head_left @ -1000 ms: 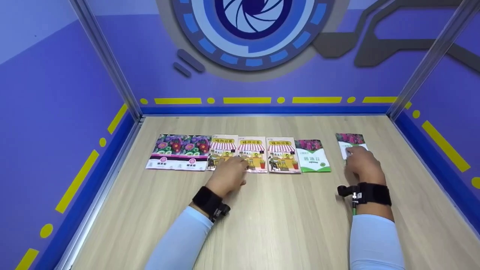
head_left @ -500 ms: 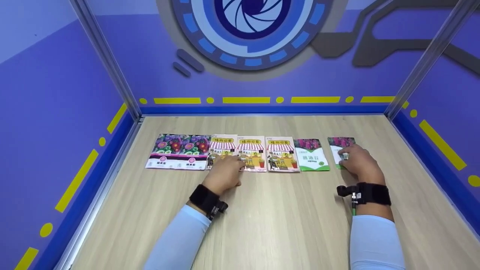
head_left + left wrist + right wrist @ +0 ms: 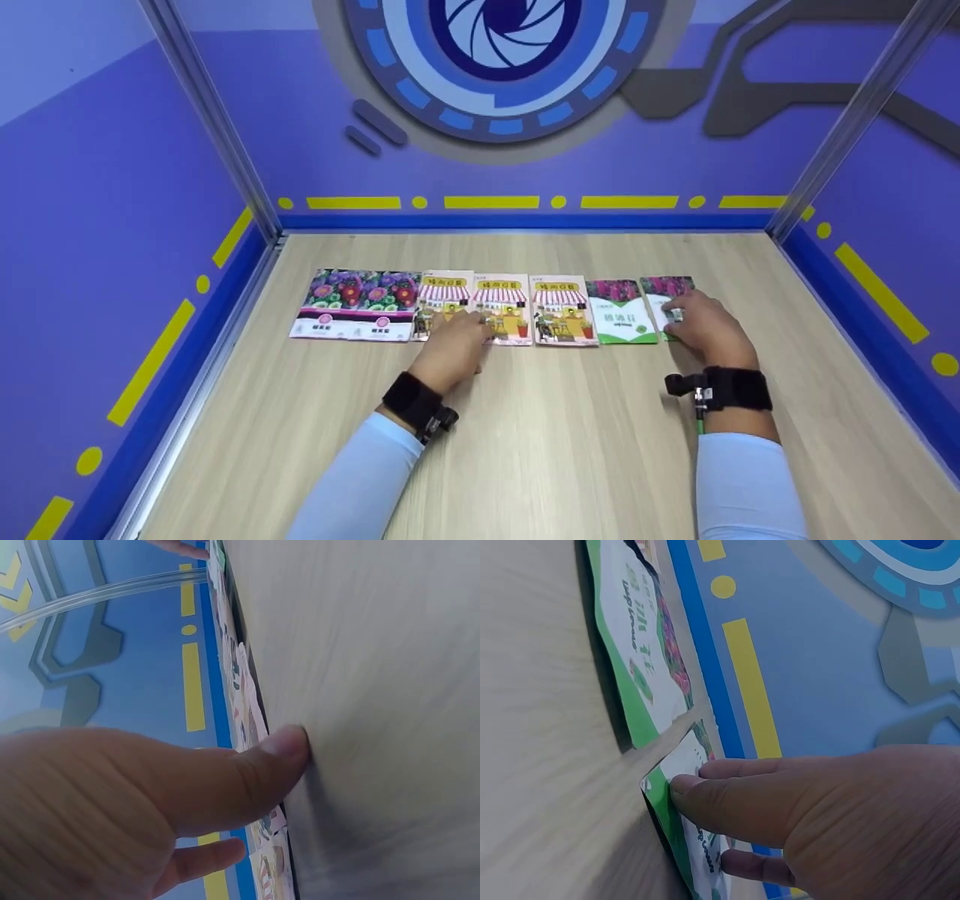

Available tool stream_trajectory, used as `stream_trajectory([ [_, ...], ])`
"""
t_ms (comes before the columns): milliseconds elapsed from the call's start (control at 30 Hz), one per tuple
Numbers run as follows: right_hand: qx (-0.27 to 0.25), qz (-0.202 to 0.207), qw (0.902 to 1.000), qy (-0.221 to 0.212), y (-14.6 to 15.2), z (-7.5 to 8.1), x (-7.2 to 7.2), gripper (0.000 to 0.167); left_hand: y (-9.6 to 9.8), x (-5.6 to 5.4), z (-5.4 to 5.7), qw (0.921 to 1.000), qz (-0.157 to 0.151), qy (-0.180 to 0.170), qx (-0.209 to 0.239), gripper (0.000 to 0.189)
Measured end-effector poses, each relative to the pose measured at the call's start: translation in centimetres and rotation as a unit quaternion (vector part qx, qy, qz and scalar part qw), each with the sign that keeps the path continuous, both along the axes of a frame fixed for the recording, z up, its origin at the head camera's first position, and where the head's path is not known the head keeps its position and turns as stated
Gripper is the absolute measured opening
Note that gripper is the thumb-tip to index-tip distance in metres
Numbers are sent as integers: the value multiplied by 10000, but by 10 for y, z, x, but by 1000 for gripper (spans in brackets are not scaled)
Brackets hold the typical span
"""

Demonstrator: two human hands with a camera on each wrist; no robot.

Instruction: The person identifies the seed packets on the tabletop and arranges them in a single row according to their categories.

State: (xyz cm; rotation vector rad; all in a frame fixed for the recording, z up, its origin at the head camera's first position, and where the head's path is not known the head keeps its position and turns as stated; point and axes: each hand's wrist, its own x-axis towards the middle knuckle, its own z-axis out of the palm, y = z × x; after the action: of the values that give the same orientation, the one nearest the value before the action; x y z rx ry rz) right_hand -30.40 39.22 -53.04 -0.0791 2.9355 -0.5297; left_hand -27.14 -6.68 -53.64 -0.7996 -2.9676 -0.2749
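Side by side in a row lie flat seed packets: two purple-flower packets (image 3: pixel 325 300), three pink packets with a striped awning (image 3: pixel 562 307), and a green-and-white packet (image 3: pixel 624 315) with red flowers. Over the second and third of these from the left, my left hand (image 3: pixel 452 346) rests with its fingers on the awning packets; the thumb points out straight in the left wrist view. A second green-and-white packet (image 3: pixel 679 765) ends the row at the right. My right hand (image 3: pixel 709 328) touches its face with thumb and fingertips, covering part of it.
All packets lie on a light wood table (image 3: pixel 540 435). Blue-purple panels (image 3: pixel 480 176) stand behind it and at both sides, with metal posts (image 3: pixel 214 120) at the corners.
The rightmost green-and-white packet has slid left under my right hand, up near its matching packet. The matching packet's lettering has come clearer, and my left hand has barely moved.
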Motion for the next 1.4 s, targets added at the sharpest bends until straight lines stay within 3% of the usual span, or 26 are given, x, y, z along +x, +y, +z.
stream_trajectory([
  [200, -95, -95, 9998, -117, -4, 1, 2, 47, 4, 3, -4, 9997, -32, 231, 68, 21],
  [700, -38, 54, 9999, -75, 3, -1, 3, 46, 17, -4, -8, 9989, 15, 471, -73, 27],
  [1000, -57, -36, 9998, -160, -1, 1, 3, 47, 16, -6, -12, 9971, 476, 494, 345, 28],
  [1133, -77, -84, 9998, -136, -4, 2, 5, 47, 17, -2, -11, 9963, 595, 607, 106, 27],
  [1300, -262, -337, 9991, -40, -15, 9, 7, 50, 18, 3, -6, 9914, 693, 869, -691, 27],
  [1400, -409, -322, 9986, 68, -25, 15, 6, 52, 15, 3, -3, 9886, 710, 931, -944, 33],
])
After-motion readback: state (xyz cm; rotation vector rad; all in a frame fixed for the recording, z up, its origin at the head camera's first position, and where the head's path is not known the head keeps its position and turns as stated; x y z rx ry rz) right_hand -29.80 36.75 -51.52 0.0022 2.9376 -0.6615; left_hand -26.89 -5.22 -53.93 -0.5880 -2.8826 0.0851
